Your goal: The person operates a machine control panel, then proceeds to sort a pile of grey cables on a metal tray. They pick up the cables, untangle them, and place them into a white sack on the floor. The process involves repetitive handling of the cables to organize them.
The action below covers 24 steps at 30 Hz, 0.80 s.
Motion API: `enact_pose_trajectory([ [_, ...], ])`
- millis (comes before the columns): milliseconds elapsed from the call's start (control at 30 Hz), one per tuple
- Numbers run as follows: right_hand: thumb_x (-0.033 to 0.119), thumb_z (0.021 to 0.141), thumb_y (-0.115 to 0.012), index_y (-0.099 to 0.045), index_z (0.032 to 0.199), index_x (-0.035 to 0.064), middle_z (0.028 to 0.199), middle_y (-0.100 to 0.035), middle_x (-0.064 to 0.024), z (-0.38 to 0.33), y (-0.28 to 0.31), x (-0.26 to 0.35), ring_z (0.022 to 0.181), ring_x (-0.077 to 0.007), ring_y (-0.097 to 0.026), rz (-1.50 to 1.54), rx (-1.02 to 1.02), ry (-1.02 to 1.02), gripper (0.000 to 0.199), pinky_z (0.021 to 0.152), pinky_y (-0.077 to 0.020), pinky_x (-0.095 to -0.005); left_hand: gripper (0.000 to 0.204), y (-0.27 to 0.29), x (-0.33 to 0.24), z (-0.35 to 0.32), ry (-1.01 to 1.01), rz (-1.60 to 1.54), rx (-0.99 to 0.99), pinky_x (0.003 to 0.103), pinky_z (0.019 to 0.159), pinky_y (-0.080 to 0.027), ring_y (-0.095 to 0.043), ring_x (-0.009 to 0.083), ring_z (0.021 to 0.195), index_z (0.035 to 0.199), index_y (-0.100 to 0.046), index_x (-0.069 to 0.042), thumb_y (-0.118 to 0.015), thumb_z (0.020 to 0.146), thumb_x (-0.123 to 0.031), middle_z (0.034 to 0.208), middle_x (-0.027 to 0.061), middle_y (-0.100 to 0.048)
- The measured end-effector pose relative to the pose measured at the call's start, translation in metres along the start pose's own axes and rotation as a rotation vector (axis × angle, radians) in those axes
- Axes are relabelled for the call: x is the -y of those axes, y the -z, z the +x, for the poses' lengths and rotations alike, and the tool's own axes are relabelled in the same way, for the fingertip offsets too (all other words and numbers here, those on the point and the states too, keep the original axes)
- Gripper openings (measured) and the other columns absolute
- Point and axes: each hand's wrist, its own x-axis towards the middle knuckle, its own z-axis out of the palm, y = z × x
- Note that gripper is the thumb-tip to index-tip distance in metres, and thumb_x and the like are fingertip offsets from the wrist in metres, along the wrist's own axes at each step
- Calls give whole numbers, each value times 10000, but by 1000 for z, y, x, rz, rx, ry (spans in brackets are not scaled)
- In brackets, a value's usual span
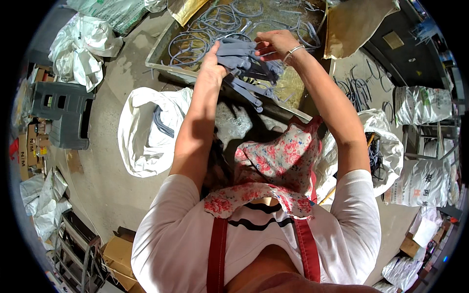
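My left hand point(213, 62) is closed around a bundle of flat grey rubbery strips point(234, 54), its thumb along the top. More of the strips point(249, 93) hang down below that hand, over the near edge of a wide metal tray point(171, 73). My right hand point(277, 45), with a bracelet at the wrist, is beside the bundle's right end. Its fingers are apart and slightly bent, with nothing visible held in them. Thin grey looped pieces point(188, 48) lie in the tray beyond the hands.
An open white sack point(141, 163) with grey pieces inside stands left of my arm. Another white sack point(388, 161) is at the right. A dark plastic stool point(68, 117), full white bags point(83, 44) and a cardboard box point(119, 259) are at the left. Dark loops point(356, 88) lie on the right-hand floor.
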Motion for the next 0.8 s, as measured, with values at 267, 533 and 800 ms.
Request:
enact_pose_trajectory([
  [267, 198, 702, -727, -629, 977, 30, 758, -639, -47, 20, -11, -11, 647, -148, -583, -721, 176, 421, 337, 615, -479, -270, 340, -25, 22, -15, 84, 107, 50, 431, 763, -494, -590, 273, 890, 1058, -526, -11, -528, 871, -295, 1011, 114, -593],
  [533, 272, 613, -728, -627, 869, 1, 747, -610, -195, 17, -6, -19, 734, -347, -594, -1257, 53, 508, 386, 691, -473, -386, 313, -33, 38, -26, 67, 280, 194, 389, 707, -510, -601, 236, 847, 1036, -557, 19, -613, 809, -188, 980, 113, -599],
  [800, 386, 694, -645, -661, 860, 14, 800, -642, -182, 20, -3, -17, 769, -304, -632, -994, -273, 411, 407, 723, -488, -348, 208, -33, 50, -31, -157, 711, 298, 343, 651, -518, -626, 222, 716, 976, -561, 16, -584, 781, -51, 836, 98, -621],
])
